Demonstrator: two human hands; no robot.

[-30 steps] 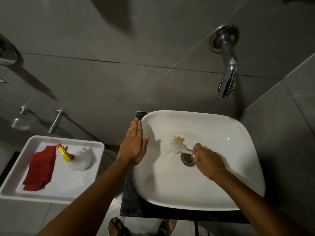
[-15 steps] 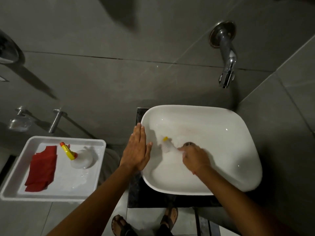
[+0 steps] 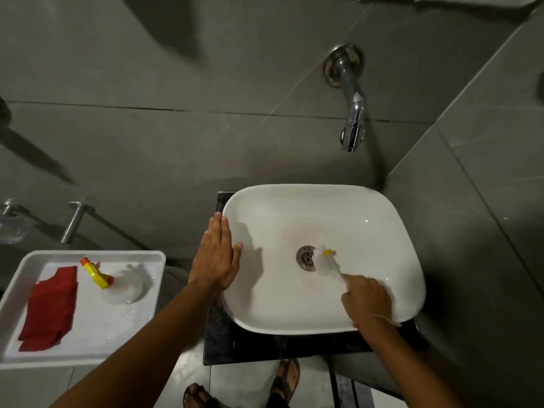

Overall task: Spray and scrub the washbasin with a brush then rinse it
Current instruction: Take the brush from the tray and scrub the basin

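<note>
A white rounded-square washbasin (image 3: 382, 219) sits on a dark stand, its metal drain (image 3: 306, 258) in the middle. My right hand (image 3: 366, 298) is inside the basin near the front right, closed on the handle of a white brush (image 3: 325, 262) with a yellow tip. The brush head lies just right of the drain, blurred. My left hand (image 3: 216, 254) rests flat on the basin's left rim, fingers together and pointing away from me. A chrome tap (image 3: 353, 113) sticks out of the wall above the basin; I see no water running.
A white tray (image 3: 147, 257) at the left holds a red cloth (image 3: 48, 307) and a spray bottle (image 3: 117, 282) with a yellow and red trigger, lying on its side. Grey tiled walls stand behind and to the right. My sandalled feet (image 3: 285, 378) show below the stand.
My right hand has swept the brush from the basin's left side, across the drain, to just right of it. The drain, covered half a second ago, shows again. My left hand stays on the rim.
</note>
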